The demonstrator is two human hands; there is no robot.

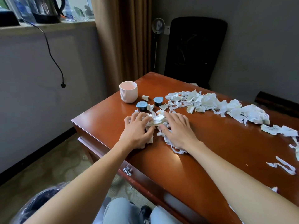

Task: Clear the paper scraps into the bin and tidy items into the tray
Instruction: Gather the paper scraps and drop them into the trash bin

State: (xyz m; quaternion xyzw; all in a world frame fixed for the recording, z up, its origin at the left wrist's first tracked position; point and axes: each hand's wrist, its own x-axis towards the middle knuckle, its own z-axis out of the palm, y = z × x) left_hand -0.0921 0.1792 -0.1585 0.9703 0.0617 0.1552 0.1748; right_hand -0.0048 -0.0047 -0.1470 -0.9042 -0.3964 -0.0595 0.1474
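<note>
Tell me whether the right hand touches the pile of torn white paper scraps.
Touching. In the head view the right hand lies flat on the pile of torn white paper scraps, fingers straight.

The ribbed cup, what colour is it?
The cup is pale pink, clearest in the head view.

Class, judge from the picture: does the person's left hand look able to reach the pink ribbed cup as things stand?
Probably yes. The left hand lies on the paper scraps just short of the cup, with only bare desk between; the nearer blue-lidded capsule sits off to the side.
</note>
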